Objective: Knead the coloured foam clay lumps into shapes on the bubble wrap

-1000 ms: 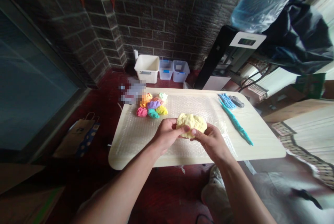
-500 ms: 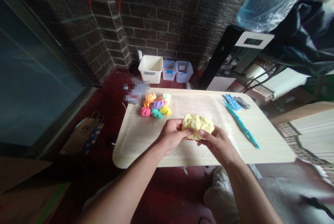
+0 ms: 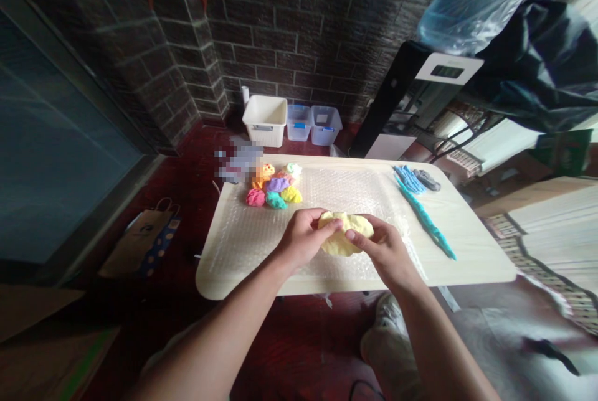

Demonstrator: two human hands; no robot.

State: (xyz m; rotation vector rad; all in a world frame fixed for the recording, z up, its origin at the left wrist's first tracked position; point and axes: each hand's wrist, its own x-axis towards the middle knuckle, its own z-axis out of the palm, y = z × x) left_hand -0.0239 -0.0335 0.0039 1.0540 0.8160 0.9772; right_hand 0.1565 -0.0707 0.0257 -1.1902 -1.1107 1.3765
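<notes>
A flattened lump of pale yellow modelling clay (image 3: 343,243) is held between my two hands above the near part of the table. My left hand (image 3: 306,236) grips its left side, thumb pressed on the face toward me. On the other side my right hand (image 3: 380,245) pinches it, its thumb close to the left one; the fingers behind the clay are partly hidden. Farther back on the left lies a cluster of clay lumps: red (image 3: 255,197), teal (image 3: 276,200), bright yellow (image 3: 292,194), purple (image 3: 277,185), orange and pale green.
Bubble wrap (image 3: 243,245) covers much of the pale table (image 3: 481,258). On the right lie a long turquoise clay roll (image 3: 427,220), blue strands (image 3: 409,179) and a grey lump (image 3: 427,180). Beyond the table stand a white bin (image 3: 265,121), two clear bins and a water dispenser (image 3: 392,99).
The clay has been turned and reshaped: its lower part now hangs farther down below my thumbs. Both thumbs have moved higher on it. The whole view has shifted slightly.
</notes>
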